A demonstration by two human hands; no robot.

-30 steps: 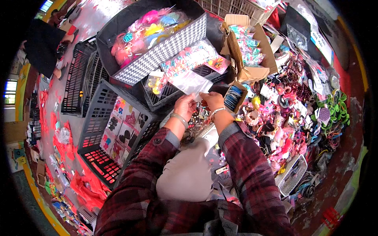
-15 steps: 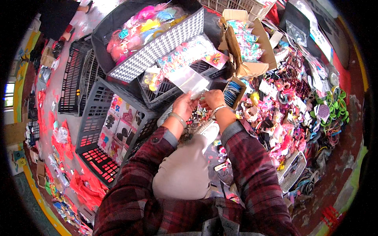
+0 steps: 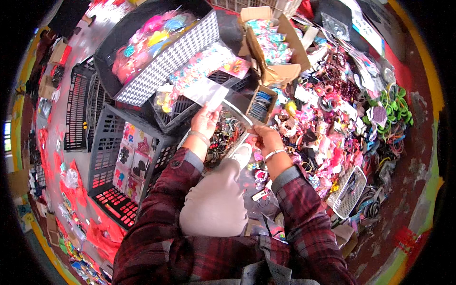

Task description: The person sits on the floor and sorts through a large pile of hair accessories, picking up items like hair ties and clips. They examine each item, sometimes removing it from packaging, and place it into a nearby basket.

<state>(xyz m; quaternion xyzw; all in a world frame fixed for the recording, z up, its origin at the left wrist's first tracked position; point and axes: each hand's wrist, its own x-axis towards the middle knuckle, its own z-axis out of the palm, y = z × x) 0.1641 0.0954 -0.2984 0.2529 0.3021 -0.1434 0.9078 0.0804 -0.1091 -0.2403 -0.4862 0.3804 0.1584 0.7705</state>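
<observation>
My left hand [image 3: 205, 122] pinches the near edge of a flat clear plastic bag [image 3: 207, 93], pale and whitish, its far end lying over a dark basket. From near that edge a thin see-through strip [image 3: 238, 113] runs down to the right. My right hand [image 3: 269, 139] has its fingers closed on the strip's lower end, apart from my left hand. Beneath the strip sits a container of small mixed hair accessories [image 3: 222, 138]. Just beyond my right hand stands a small cardboard box [image 3: 261, 105] of blue bands.
A houndstooth-sided bin [image 3: 171, 59] of bagged colourful items stands far left. Nearer is a tilted grey crate [image 3: 107, 137] with carded hair clips. On the right lie a carton [image 3: 298, 40] of packets, a heap of hair accessories [image 3: 327, 137] and a white basket [image 3: 349, 192].
My hands have moved apart: the right went right and nearer me, drawing out the strip, while the left stayed with the bag. The whole view has shifted slightly.
</observation>
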